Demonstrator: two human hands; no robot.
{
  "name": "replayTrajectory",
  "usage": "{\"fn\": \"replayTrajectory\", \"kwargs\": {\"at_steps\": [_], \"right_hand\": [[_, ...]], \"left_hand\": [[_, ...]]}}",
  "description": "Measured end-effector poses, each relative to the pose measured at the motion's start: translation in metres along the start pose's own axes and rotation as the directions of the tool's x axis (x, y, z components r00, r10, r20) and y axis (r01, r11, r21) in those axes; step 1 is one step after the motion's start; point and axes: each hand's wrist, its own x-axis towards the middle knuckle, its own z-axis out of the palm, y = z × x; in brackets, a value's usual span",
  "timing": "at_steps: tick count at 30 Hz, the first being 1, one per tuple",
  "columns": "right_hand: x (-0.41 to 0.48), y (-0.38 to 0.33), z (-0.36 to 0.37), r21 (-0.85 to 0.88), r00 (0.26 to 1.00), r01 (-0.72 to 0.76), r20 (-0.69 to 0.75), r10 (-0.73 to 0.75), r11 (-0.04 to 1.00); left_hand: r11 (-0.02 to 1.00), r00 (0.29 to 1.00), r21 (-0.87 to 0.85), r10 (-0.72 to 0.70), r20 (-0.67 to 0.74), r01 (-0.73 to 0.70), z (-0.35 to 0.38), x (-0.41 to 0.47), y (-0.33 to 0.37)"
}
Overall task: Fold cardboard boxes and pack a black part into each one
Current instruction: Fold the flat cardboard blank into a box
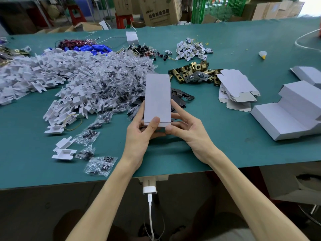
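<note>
Both hands hold one white cardboard box (157, 100) upright at the frame's center: left hand (140, 134) and right hand (187, 131) grip its lower end, fingers curled around. Black parts (180, 98) lie just behind on the green table (225, 136).

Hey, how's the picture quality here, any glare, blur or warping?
In the head view, wide-angle warping bows the green table; daylight blows out the top right corner; the white box, left hand and right hand are sharp, with soft shadow beneath.
</note>
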Motion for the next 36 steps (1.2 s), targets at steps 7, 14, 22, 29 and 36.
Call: {"fn": "replayTrajectory", "kwargs": {"at_steps": [7,14,22,29,36], "right_hand": [[-0.0001,0.0012,0.0004,0.031,1.0,0.008,-0.022,-0.008,0.999],[-0.0014,0.0005,0.0007,0.076,0.999,0.022,-0.034,-0.02,0.997],[0.0,0.0025,0.0013,0.026,0.997,0.013,-0.081,-0.011,1.0],[-0.0008,0.0021,0.0021,0.017,0.993,0.022,-0.119,-0.02,1.0],[0.0003,-0.0017,0.0042,0.109,0.993,0.002,-0.116,0.011,0.994]], "left_hand": [[1.0,1.0,0.0,0.005,-0.009,-0.005,0.0029,-0.0018,0.0016],[1.0,1.0,0.01,0.01,0.025,-0.01,0.0019,-0.0018,0.0021],[0.999,0.996,0.037,0.006,-0.086,-0.003,0.0027,-0.0028,0.0007],[0.999,0.997,0.042,-0.005,-0.075,0.008,0.0013,-0.0007,-0.0018],[0.992,0.999,0.123,-0.01,0.052,0.004,0.0032,-0.0002,-0.0038]]}}
